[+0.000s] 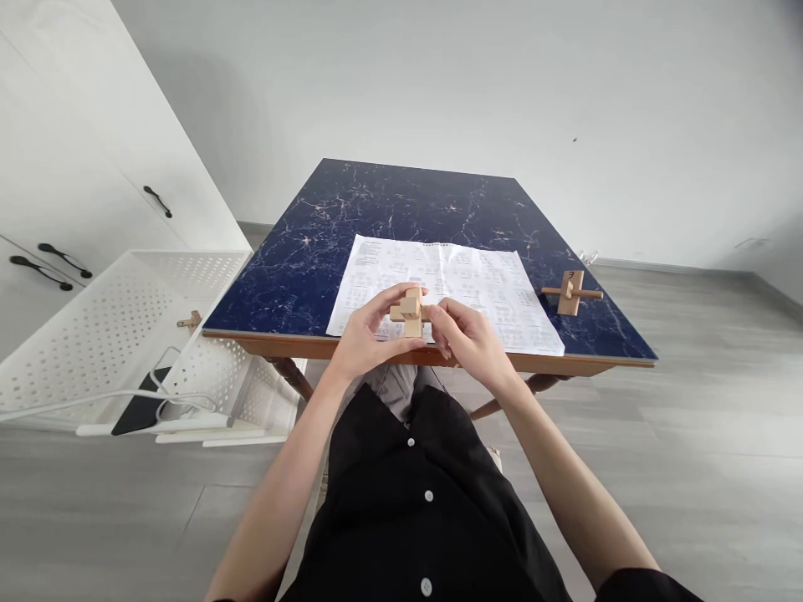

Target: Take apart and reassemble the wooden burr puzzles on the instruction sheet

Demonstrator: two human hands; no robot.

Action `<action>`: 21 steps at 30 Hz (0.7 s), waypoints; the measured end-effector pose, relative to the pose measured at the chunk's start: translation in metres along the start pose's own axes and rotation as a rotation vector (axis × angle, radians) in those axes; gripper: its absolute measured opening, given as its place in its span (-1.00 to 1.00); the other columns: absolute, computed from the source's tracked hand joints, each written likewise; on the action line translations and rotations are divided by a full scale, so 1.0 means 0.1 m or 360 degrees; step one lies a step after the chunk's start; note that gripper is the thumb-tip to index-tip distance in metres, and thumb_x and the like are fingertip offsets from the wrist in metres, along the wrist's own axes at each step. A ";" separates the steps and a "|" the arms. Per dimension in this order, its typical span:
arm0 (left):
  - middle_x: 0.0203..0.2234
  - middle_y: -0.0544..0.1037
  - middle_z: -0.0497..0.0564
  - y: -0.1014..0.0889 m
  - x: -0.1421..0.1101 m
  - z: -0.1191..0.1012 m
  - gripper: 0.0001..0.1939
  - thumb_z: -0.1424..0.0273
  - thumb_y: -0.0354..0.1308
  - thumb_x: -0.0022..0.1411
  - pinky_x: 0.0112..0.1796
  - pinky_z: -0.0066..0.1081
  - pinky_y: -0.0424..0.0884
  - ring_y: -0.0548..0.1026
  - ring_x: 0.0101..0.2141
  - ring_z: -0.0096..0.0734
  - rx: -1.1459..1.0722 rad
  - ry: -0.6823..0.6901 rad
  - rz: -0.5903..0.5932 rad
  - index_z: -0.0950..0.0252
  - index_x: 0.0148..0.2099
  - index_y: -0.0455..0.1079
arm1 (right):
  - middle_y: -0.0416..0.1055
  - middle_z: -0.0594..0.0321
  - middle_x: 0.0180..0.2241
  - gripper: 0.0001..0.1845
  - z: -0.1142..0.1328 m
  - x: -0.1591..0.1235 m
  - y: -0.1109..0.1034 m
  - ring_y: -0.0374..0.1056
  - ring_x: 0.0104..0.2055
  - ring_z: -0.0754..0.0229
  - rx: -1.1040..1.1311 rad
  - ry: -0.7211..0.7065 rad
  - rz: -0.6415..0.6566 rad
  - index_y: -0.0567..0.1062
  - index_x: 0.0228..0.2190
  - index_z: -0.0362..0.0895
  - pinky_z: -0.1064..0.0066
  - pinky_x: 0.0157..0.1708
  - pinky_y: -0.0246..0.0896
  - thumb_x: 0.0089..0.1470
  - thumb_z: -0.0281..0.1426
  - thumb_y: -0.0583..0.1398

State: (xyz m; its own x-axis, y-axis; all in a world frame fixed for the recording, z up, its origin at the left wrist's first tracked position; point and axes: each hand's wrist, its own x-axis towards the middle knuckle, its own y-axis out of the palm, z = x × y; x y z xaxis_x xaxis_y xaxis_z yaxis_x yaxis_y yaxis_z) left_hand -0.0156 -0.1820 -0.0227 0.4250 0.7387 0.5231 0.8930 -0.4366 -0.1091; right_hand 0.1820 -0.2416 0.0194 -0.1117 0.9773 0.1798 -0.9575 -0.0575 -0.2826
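A light wooden interlocking puzzle [411,308], made of crossing blocks, is held just above the near edge of the table. My left hand [370,330] wraps round it from the left, with the thumb along its lower side and the fingers behind its top. At the right, my right hand [467,334] pinches the end of the block that sticks out sideways. Beneath both hands lies a creased white instruction sheet [483,284] with small printed diagrams, partly covered by the hands.
Right of the sheet, another wooden puzzle [570,293] with a crossbar rests on the dark blue marbled table [401,196]. On the left stand a white perforated rack [75,334] holding a small wooden piece [189,321], a white cable [125,393] and a white cabinet [94,150].
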 end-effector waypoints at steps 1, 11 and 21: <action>0.27 0.57 0.20 -0.01 -0.01 0.00 -0.22 0.19 0.59 0.15 0.29 0.00 0.43 0.51 0.29 0.06 0.0000 -0.0004 -0.0003 0.11 0.36 0.44 | 0.28 0.37 -0.61 -0.41 0.00 0.00 0.01 0.18 -0.57 0.25 0.0010 0.0006 0.0008 0.30 -0.50 -0.03 0.35 -0.48 0.11 0.42 0.10 0.14; 0.11 0.66 0.15 -0.08 0.00 -0.10 -0.27 0.20 0.61 0.08 0.18 -0.08 0.53 0.61 0.12 -0.01 0.0126 0.0069 -0.0057 0.18 0.26 0.52 | 0.25 0.37 -0.59 -0.40 -0.13 0.00 0.14 0.14 -0.55 0.25 0.0241 0.0018 -0.0053 0.30 -0.51 -0.03 0.33 -0.46 0.09 0.39 0.11 0.18; 0.04 0.69 0.12 -0.10 0.02 -0.24 -0.35 0.14 0.58 0.10 0.12 -0.11 0.56 0.64 0.03 -0.06 0.0377 0.0147 -0.0074 0.21 0.19 0.54 | 0.19 0.40 -0.59 -0.41 -0.19 0.00 0.17 0.08 -0.57 0.29 0.0380 0.0050 0.0002 0.29 -0.52 -0.04 0.37 -0.52 0.03 0.37 0.10 0.21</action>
State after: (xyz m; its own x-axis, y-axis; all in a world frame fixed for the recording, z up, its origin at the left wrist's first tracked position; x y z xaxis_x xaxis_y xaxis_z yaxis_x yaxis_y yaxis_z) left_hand -0.0272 -0.1882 -0.0005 0.3774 0.7001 0.6061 0.9255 -0.2628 -0.2727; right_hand 0.1712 -0.2389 -0.0035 -0.1079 0.9829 0.1489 -0.9935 -0.1014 -0.0511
